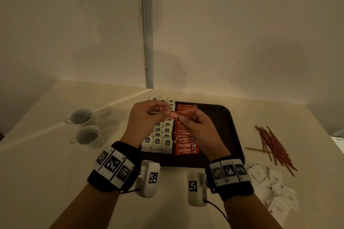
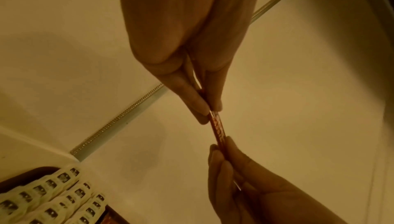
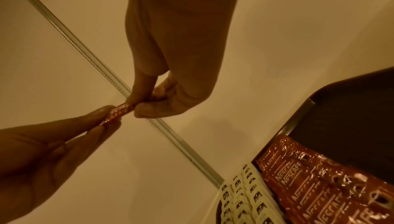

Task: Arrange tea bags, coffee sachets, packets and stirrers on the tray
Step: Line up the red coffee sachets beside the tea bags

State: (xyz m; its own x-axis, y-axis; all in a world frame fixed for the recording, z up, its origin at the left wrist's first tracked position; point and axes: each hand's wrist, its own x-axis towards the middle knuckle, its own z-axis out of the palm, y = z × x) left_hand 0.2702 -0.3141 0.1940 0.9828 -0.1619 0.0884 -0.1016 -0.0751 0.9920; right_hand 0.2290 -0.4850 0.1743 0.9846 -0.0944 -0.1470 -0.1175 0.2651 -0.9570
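At frame centre, left hand (image 1: 147,117) and right hand (image 1: 195,124) each pinch an end of one sachet (image 1: 174,115), likely squaring it for the red row (image 1: 186,143) on the tray (image 1: 230,128).

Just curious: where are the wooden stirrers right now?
In the head view, the stirrers lie heaped on the table, right of the tray, beyond the white packets.

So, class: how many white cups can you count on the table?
2. Both stand left of the tray: far cup, near cup just in front. None appears hidden.
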